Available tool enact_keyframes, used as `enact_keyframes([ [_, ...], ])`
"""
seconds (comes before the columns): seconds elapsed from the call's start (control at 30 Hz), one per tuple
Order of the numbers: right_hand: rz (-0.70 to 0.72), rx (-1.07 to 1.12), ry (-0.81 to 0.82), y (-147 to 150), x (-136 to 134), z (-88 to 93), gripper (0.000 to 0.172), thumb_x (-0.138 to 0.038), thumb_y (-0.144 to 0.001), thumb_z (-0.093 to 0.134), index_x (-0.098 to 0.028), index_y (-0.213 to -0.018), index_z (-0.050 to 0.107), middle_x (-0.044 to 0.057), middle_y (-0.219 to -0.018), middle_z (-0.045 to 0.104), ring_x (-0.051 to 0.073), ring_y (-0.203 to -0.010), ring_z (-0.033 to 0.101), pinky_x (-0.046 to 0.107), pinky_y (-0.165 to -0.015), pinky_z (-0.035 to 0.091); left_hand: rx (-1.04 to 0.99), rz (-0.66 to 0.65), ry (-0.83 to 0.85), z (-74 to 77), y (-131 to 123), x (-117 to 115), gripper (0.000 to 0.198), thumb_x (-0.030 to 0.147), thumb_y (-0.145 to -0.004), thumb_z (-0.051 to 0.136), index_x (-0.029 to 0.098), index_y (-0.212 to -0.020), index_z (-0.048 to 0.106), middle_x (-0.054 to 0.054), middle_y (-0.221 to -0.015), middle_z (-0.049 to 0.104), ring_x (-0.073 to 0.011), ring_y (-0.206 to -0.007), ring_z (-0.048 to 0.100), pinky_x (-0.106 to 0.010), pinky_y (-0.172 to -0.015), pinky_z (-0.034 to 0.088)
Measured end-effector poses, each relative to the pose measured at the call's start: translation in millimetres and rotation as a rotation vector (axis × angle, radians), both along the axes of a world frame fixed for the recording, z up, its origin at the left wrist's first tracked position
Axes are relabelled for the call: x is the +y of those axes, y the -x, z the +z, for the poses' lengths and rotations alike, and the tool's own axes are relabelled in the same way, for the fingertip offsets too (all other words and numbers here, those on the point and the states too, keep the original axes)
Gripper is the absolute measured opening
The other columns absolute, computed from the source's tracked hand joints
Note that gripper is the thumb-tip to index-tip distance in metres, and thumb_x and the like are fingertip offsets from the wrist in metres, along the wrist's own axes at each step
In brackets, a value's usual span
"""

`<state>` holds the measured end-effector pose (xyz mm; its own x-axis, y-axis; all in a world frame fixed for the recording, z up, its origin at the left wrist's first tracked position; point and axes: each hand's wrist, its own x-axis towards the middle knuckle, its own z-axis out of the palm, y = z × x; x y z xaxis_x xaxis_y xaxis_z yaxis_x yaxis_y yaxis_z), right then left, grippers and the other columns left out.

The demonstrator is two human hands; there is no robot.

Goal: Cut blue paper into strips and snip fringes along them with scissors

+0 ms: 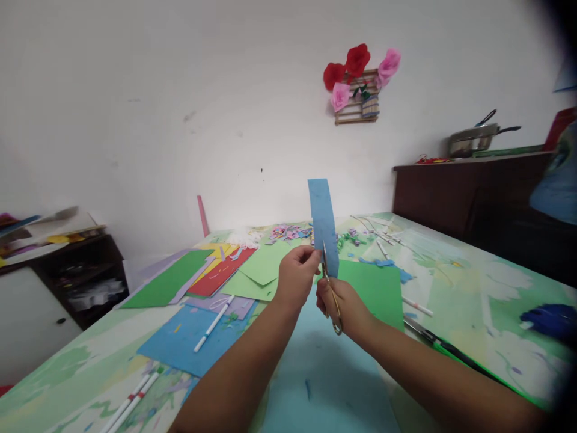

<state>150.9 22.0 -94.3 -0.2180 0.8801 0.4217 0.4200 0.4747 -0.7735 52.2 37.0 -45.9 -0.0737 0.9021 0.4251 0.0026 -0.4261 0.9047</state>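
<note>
A blue paper strip (323, 207) stands upright above the table in the middle of the head view. My left hand (297, 270) pinches its lower left edge between closed fingers. Gold-handled scissors (334, 304) are in my right hand (341, 304), whose fingers are wrapped round the handles. The scissor blades point up and lie against the lower part of the strip, close to my left fingertips. Beneath both hands lies a light blue sheet (331, 373), with a small dark blue scrap (308, 389) on it.
Green sheets (374, 288), a red sheet (225, 273) and a blue sheet (180, 337) cover the table (464, 300). White markers (214, 325) lie left; a green-edged cutter (451, 352) lies right. Paper scraps (288, 233) are behind. A person's blue clothing (559, 186) shows at far right.
</note>
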Motion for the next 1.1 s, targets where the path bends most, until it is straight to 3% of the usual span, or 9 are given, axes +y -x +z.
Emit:
enact_keyframes([
  [0.5,-0.045,-0.091,0.006,0,-2,6.1,0.044,-0.052,-0.079,0.030,-0.020,-0.051,0.041,0.004,-0.047,0.051,0.014,-0.044,0.045,0.027,-0.045,0.031,-0.117,-0.057,0.030,1.8,1,-1,0.019,0.033,-0.068,0.056,0.015,-0.064,0.052,0.003,-0.057,0.050,-0.0074,-0.048,0.047,-0.021,-0.046,0.041],
  [0.77,-0.040,-0.238,0.001,5,-5,5.5,0.033,-0.044,-0.079,0.037,-0.021,-0.056,0.042,0.003,-0.049,0.053,0.014,-0.042,0.045,0.026,-0.044,0.026,-0.158,0.010,-0.038,7.8,12,5,0.020,0.035,-0.069,0.056,0.016,-0.073,0.055,0.004,-0.057,0.049,-0.0055,-0.048,0.043,-0.018,-0.047,0.037],
  [1.1,-0.081,-0.406,-0.046,5,-2,0.4,0.033,-0.041,-0.082,0.037,-0.018,-0.059,0.046,0.002,-0.053,0.054,0.012,-0.046,0.045,0.023,-0.046,0.025,-0.179,0.008,-0.096,10.5,19,7,0.018,0.032,-0.068,0.057,0.014,-0.064,0.055,0.004,-0.051,0.047,-0.0059,-0.044,0.042,-0.019,-0.043,0.037],
])
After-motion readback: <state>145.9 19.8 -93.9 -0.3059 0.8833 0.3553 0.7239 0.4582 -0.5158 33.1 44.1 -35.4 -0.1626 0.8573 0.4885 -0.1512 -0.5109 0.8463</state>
